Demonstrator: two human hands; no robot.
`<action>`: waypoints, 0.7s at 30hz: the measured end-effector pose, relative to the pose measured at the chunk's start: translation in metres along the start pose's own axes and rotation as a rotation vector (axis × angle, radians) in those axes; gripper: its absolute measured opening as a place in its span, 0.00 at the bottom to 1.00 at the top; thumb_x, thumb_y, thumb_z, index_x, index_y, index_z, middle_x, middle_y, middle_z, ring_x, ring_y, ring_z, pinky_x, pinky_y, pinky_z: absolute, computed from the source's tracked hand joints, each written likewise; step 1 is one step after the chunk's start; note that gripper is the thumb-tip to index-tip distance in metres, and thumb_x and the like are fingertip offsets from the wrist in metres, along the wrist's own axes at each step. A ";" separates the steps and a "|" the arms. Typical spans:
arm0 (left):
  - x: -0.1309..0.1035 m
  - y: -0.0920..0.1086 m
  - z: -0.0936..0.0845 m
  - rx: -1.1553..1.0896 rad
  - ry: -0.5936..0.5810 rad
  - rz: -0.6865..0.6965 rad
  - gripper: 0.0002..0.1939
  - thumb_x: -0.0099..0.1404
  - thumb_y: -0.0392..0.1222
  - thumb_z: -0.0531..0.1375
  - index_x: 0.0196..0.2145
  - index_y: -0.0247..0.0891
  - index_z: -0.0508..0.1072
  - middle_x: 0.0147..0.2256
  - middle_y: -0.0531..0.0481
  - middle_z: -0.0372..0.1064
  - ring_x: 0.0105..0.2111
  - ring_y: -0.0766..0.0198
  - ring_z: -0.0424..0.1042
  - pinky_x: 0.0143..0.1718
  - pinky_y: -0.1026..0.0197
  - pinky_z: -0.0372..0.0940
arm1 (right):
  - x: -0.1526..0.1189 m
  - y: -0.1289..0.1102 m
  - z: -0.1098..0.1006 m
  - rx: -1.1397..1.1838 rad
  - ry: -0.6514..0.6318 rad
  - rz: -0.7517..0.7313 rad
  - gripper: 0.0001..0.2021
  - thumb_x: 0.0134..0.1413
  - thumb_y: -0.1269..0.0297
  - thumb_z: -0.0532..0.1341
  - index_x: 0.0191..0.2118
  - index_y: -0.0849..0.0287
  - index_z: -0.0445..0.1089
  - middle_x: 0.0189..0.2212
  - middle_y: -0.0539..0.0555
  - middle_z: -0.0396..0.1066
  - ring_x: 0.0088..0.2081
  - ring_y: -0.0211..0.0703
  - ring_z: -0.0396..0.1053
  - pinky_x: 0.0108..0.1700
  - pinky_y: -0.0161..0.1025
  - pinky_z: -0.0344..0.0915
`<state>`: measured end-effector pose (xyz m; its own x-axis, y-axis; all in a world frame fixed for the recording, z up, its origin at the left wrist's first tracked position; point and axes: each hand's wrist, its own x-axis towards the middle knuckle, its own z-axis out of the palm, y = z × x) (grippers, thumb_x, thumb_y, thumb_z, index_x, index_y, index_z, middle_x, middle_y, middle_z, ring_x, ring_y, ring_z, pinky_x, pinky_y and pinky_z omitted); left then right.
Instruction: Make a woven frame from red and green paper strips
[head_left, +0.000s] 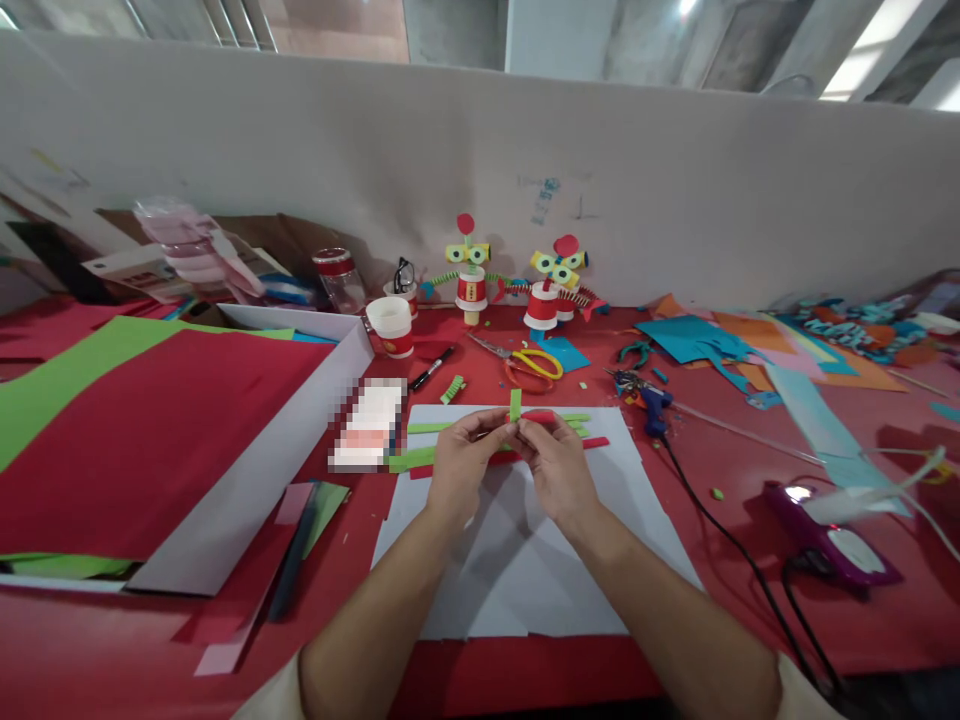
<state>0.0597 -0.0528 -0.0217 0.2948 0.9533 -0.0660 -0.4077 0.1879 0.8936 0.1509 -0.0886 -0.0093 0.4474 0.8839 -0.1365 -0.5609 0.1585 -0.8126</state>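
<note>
My left hand (466, 462) and my right hand (559, 462) meet over a white sheet (517, 580). Their fingertips pinch a green paper strip (515, 404) that stands upright, crossed with a red paper strip (538, 416) that runs toward the right fingers. How the two strips join is hidden by my fingers. Beneath the hands, more green strips (414, 459) and red strips (596, 442) lie across the top of the white sheet.
Behind stand paper-cup figures (471, 290), a white cup (391, 325) and scissors (525, 362). A box (255, 490) of coloured paper is at left, with a blurred-out phone (369, 425) beside it. On the right lie a blue glue gun (655, 408), its cord and a purple power strip (832, 535).
</note>
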 end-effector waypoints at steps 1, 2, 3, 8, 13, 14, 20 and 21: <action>0.000 0.001 -0.001 0.000 0.009 -0.004 0.13 0.46 0.39 0.69 0.32 0.35 0.78 0.31 0.49 0.75 0.32 0.64 0.71 0.40 0.60 0.66 | -0.001 0.000 0.000 0.012 -0.012 0.013 0.08 0.32 0.68 0.69 0.22 0.57 0.69 0.21 0.46 0.71 0.28 0.35 0.68 0.38 0.37 0.68; 0.001 0.002 -0.002 0.002 0.013 -0.007 0.13 0.45 0.39 0.70 0.31 0.35 0.78 0.31 0.49 0.76 0.32 0.64 0.71 0.40 0.60 0.66 | -0.001 0.000 0.000 0.014 -0.023 0.028 0.08 0.33 0.67 0.70 0.22 0.57 0.69 0.21 0.46 0.71 0.28 0.36 0.69 0.39 0.38 0.68; 0.001 0.003 -0.003 0.003 0.010 -0.008 0.13 0.45 0.39 0.70 0.31 0.36 0.78 0.31 0.49 0.76 0.32 0.64 0.72 0.39 0.60 0.66 | -0.002 0.000 0.000 0.003 -0.034 0.038 0.08 0.33 0.66 0.69 0.23 0.57 0.69 0.22 0.46 0.72 0.28 0.36 0.69 0.39 0.38 0.68; 0.003 0.011 -0.008 0.000 -0.058 -0.033 0.13 0.46 0.40 0.70 0.32 0.37 0.78 0.31 0.50 0.76 0.31 0.67 0.71 0.37 0.64 0.65 | 0.001 -0.006 -0.005 -0.191 -0.110 0.001 0.07 0.37 0.64 0.68 0.24 0.57 0.69 0.21 0.45 0.69 0.26 0.35 0.65 0.35 0.36 0.63; 0.004 0.016 -0.009 -0.005 -0.049 -0.097 0.14 0.45 0.39 0.70 0.32 0.36 0.78 0.29 0.50 0.75 0.28 0.68 0.71 0.34 0.64 0.65 | 0.005 -0.013 -0.011 -0.321 -0.190 -0.043 0.05 0.42 0.63 0.65 0.26 0.57 0.69 0.24 0.46 0.68 0.30 0.38 0.65 0.36 0.37 0.61; 0.004 0.017 -0.009 0.008 -0.061 -0.103 0.13 0.45 0.40 0.70 0.32 0.35 0.78 0.29 0.50 0.75 0.28 0.68 0.71 0.35 0.64 0.65 | 0.006 -0.013 -0.011 -0.349 -0.189 -0.075 0.05 0.43 0.63 0.65 0.27 0.57 0.69 0.25 0.46 0.69 0.30 0.38 0.65 0.36 0.36 0.61; 0.002 0.016 -0.008 0.078 -0.150 -0.100 0.12 0.47 0.40 0.69 0.33 0.36 0.79 0.30 0.49 0.76 0.31 0.66 0.72 0.41 0.62 0.65 | 0.009 -0.011 -0.014 -0.505 -0.164 -0.186 0.08 0.46 0.60 0.63 0.25 0.58 0.69 0.22 0.47 0.66 0.27 0.37 0.61 0.33 0.36 0.58; 0.002 0.016 -0.008 0.084 -0.147 -0.092 0.12 0.47 0.40 0.69 0.32 0.36 0.79 0.31 0.50 0.76 0.32 0.66 0.72 0.41 0.61 0.65 | 0.009 -0.010 -0.014 -0.510 -0.154 -0.186 0.08 0.46 0.59 0.63 0.25 0.58 0.70 0.22 0.47 0.66 0.27 0.38 0.61 0.33 0.36 0.58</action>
<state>0.0467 -0.0465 -0.0109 0.4535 0.8868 -0.0891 -0.3009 0.2464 0.9213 0.1702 -0.0881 -0.0102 0.3784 0.9214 0.0888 -0.0573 0.1190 -0.9912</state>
